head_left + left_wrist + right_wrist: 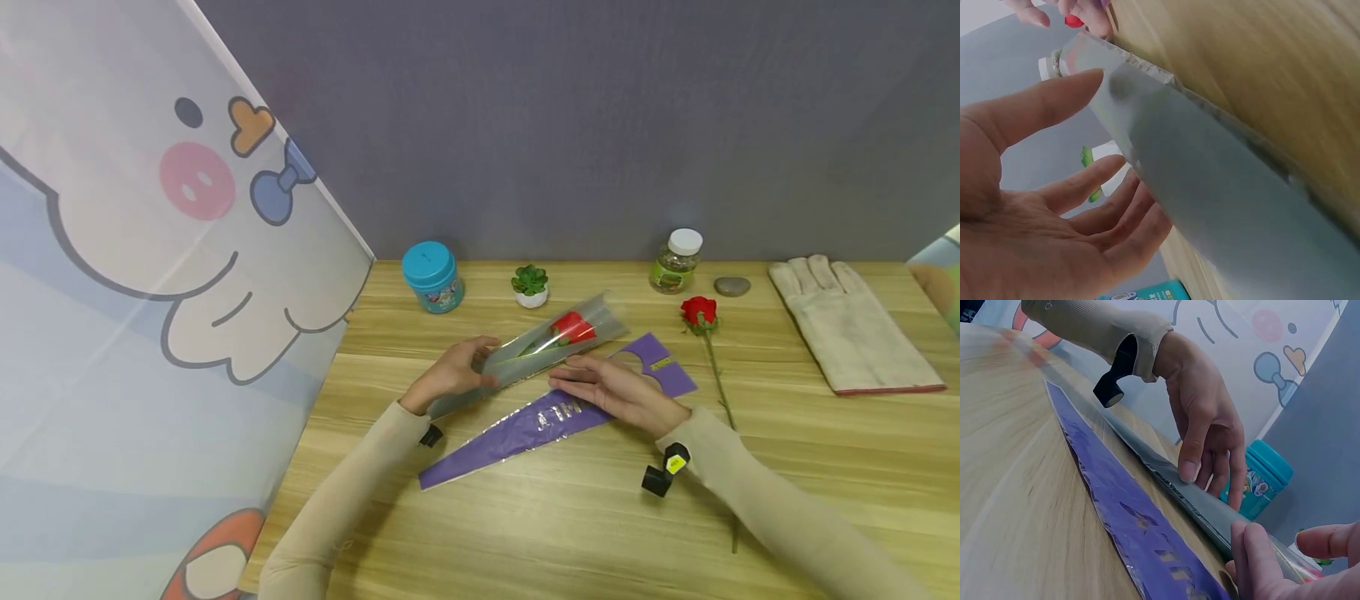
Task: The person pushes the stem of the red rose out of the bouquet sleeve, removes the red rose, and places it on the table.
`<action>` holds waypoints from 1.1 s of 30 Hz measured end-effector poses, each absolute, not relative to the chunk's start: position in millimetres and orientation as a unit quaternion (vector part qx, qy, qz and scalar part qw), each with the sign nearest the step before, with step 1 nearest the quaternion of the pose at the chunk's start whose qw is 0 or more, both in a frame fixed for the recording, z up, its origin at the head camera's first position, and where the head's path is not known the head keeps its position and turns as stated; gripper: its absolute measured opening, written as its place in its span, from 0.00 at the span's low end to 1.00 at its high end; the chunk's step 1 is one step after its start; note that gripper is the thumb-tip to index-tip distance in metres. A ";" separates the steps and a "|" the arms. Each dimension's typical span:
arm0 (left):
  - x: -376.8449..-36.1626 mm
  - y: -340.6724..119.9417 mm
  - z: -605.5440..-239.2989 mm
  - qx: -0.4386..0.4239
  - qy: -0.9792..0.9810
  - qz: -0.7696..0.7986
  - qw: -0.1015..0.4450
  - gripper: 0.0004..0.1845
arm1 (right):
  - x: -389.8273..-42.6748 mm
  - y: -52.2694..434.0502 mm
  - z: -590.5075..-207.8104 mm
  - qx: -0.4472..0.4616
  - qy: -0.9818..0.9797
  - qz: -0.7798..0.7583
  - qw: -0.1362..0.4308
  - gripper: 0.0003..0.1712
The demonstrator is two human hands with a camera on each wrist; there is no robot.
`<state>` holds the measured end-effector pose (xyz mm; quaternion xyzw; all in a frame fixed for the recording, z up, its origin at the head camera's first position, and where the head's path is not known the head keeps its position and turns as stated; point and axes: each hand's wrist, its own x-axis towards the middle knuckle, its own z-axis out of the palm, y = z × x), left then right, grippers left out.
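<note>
A grey flower sleeve with a clear front point(517, 354) lies slanted on the table, with a red rose point(573, 327) inside its wide end. My left hand point(456, 368) spans its narrower part, thumb on the near side and relaxed fingers along the far edge, as the left wrist view shows. Along the near edge of the sleeve, close to the rose, the straight fingers of my right hand point(618, 393) touch it; the thumb stands apart. A flat purple sleeve point(491, 447) with cut-out letters lies beneath the right hand. Right of it is a loose red rose point(700, 312) with a long stem.
Along the back stand a blue lidded tub point(431, 279), a small potted succulent point(530, 287) and a white-capped jar point(677, 262). Farther right lie a grey stone point(732, 287) and white work gloves point(855, 325). A grey wall point(570, 125) closes off the rear.
</note>
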<state>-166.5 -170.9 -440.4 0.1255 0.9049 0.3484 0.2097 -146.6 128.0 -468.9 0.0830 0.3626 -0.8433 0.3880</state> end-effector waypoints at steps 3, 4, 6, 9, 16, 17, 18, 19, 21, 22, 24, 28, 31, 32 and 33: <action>-166.3 -169.9 -442.7 0.127 0.906 0.348 0.205 0.37 | -145.9 126.8 -468.7 0.088 0.361 -0.845 0.384 0.12; -166.0 -169.8 -443.6 0.127 0.907 0.348 0.202 0.36 | -145.6 126.2 -469.0 0.088 0.361 -0.846 0.383 0.12; -165.4 -169.5 -444.8 0.128 0.908 0.346 0.199 0.36 | -144.7 125.3 -469.7 0.086 0.363 -0.847 0.380 0.13; -164.4 -169.0 -444.6 0.131 0.909 0.345 0.193 0.36 | -143.1 124.6 -470.2 0.066 0.376 -0.845 0.374 0.16; -163.1 -168.1 -440.6 0.156 0.909 0.348 0.167 0.36 | -137.7 127.1 -467.9 0.023 0.447 -0.831 0.329 0.19; -162.6 -167.5 -439.8 0.162 0.908 0.350 0.162 0.35 | -137.0 127.3 -467.3 0.019 0.463 -0.826 0.321 0.19; -162.1 -166.9 -438.9 0.169 0.907 0.353 0.156 0.35 | -136.5 127.4 -466.7 0.018 0.479 -0.821 0.310 0.19; -161.7 -165.6 -437.6 0.177 0.905 0.356 0.151 0.34 | -136.0 127.7 -466.0 0.018 0.494 -0.817 0.298 0.19; -160.5 -162.8 -434.8 0.193 0.901 0.362 0.141 0.33 | -135.1 127.6 -464.5 0.020 0.515 -0.811 0.275 0.19; -159.8 -161.1 -433.2 0.199 0.898 0.367 0.139 0.32 | -135.0 127.7 -463.9 0.021 0.522 -0.810 0.265 0.18; -158.3 -157.8 -429.8 0.211 0.891 0.379 0.135 0.32 | -135.1 128.2 -462.9 0.020 0.531 -0.810 0.246 0.18; -154.3 -149.4 -422.3 0.219 0.877 0.406 0.137 0.31 | -135.3 130.4 -460.4 0.014 0.537 -0.816 0.214 0.18; -151.1 -141.8 -418.2 0.218 0.868 0.423 0.140 0.32 | -134.9 133.4 -457.5 0.009 0.553 -0.811 0.190 0.18; -150.0 -138.9 -417.3 0.218 0.865 0.429 0.141 0.32 | -134.6 134.8 -456.5 0.006 0.561 -0.808 0.182 0.18; -149.0 -135.9 -416.8 0.220 0.861 0.436 0.142 0.32 | -134.2 136.2 -455.5 0.004 0.568 -0.804 0.173 0.18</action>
